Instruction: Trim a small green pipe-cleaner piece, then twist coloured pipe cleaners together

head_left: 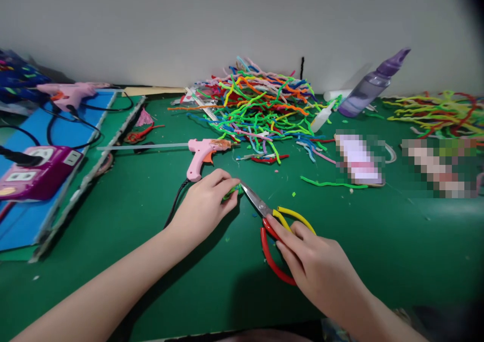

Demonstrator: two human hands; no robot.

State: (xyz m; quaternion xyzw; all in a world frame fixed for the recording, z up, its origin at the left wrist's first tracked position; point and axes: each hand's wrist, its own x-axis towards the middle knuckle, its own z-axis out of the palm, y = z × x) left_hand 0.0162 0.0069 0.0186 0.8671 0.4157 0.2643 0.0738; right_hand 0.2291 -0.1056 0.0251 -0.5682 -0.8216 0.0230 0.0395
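Note:
My left hand (207, 201) is closed on a small piece of green pipe cleaner (235, 189), most of it hidden by the fingers. My right hand (313, 256) grips a pair of scissors (261, 204) with one red and one yellow handle. The scissor tips point up and left and meet the green piece at my left fingertips; whether they cut into it I cannot tell. Just beyond my left hand lies a pink glue gun (200, 155), a long glue stick in its back end. Behind it spreads a heap of colourful pipe cleaners (260, 105).
At the left a purple power strip (41, 175) and a second pink glue gun (70, 95) rest on a blue board (22, 228). A purple bottle (365, 92), a small white glue bottle (321, 119) and more pipe cleaners (434, 112) stand or lie toward the back right.

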